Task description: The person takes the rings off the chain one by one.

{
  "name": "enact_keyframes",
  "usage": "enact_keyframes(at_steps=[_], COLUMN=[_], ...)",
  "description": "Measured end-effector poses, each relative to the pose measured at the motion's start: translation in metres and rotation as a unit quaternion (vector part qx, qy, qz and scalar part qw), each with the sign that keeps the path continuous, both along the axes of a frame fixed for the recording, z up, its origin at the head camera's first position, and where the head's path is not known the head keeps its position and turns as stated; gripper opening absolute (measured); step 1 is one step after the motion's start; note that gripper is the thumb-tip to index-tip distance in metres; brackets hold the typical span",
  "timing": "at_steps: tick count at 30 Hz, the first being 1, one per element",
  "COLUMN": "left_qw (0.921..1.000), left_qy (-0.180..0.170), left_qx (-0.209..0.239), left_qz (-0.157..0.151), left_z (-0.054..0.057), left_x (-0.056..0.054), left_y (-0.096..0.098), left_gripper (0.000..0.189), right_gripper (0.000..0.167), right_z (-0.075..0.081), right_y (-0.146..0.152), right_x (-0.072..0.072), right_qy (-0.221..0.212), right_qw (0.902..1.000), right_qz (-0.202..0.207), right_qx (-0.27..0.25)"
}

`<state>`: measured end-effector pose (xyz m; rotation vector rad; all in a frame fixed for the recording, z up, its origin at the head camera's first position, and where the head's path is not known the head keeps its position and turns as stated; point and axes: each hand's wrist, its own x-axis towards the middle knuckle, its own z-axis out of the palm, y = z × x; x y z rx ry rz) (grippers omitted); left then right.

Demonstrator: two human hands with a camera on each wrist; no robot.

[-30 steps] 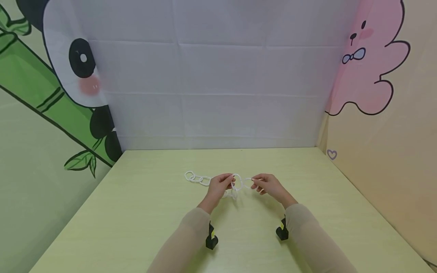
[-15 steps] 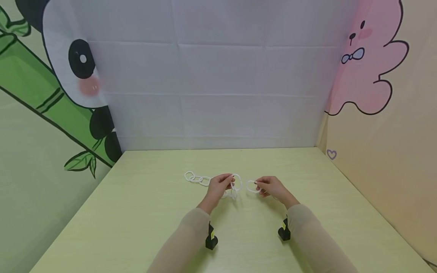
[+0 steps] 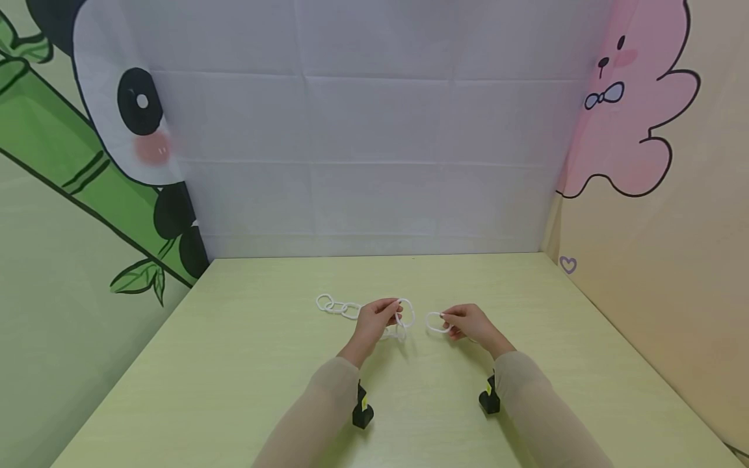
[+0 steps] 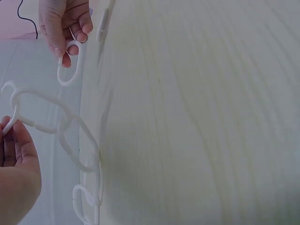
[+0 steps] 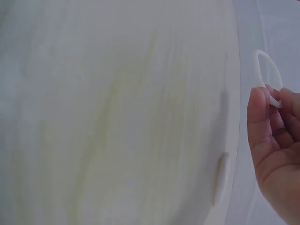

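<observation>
A white plastic chain (image 3: 336,306) of several oval links trails across the table behind my left hand (image 3: 374,322). The thumb and fingers of that hand pinch a link near the chain's right end, raised over the tabletop. More linked ovals hang down from it in the left wrist view, where the chain (image 4: 42,95) drops toward the table. To the right, my right hand (image 3: 471,324) pinches a single white chain link (image 5: 257,63) between thumb and fingertips. A gap separates this link from the chain.
Another loose white link (image 5: 221,179) lies on the pale wooden table (image 3: 234,364), below the right hand. A white cloth (image 3: 374,130) hangs behind the table's far edge. Painted walls flank both sides. A small black device (image 3: 363,409) sits at the left wrist.
The right hand has moved right and slightly toward me with its link, widening the gap from the chain. The left hand has stayed in place.
</observation>
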<state>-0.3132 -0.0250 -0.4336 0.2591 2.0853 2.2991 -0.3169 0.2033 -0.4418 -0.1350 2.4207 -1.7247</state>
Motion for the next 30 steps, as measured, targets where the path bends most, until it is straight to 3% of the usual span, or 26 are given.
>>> enact_keyframes(at_steps=[8, 10, 13, 16, 26, 30], left_qw=[0.9989, 0.9992, 0.9999, 0.9999, 0.9999, 0.9999], left_qy=[0.043, 0.034, 0.002, 0.000, -0.002, 0.001], left_qx=[0.015, 0.015, 0.003, -0.001, -0.001, -0.002], left_qz=[-0.013, -0.015, -0.010, -0.015, -0.016, -0.017], left_z=[-0.006, -0.002, 0.013, 0.024, 0.025, 0.020], left_x=[-0.001, 0.002, 0.013, 0.022, 0.022, 0.018], left_y=[-0.002, -0.002, -0.002, -0.003, -0.003, -0.002], left_gripper=[0.027, 0.027, 0.026, 0.026, 0.026, 0.026], right_gripper=[0.026, 0.026, 0.025, 0.025, 0.022, 0.021], right_z=[0.001, 0.001, 0.000, -0.001, -0.003, -0.005], right_y=[0.000, 0.000, 0.000, 0.000, 0.000, 0.002], right_x=[0.003, 0.004, 0.004, 0.004, 0.003, 0.002], right_qy=[-0.004, -0.007, -0.007, -0.005, -0.006, -0.003], right_qw=[1.0000, 0.9999, 0.9998, 0.9997, 0.9992, 0.9981], right_qz=[-0.003, -0.006, -0.012, -0.015, -0.025, -0.029], right_qx=[0.005, 0.008, 0.014, 0.017, 0.032, 0.055])
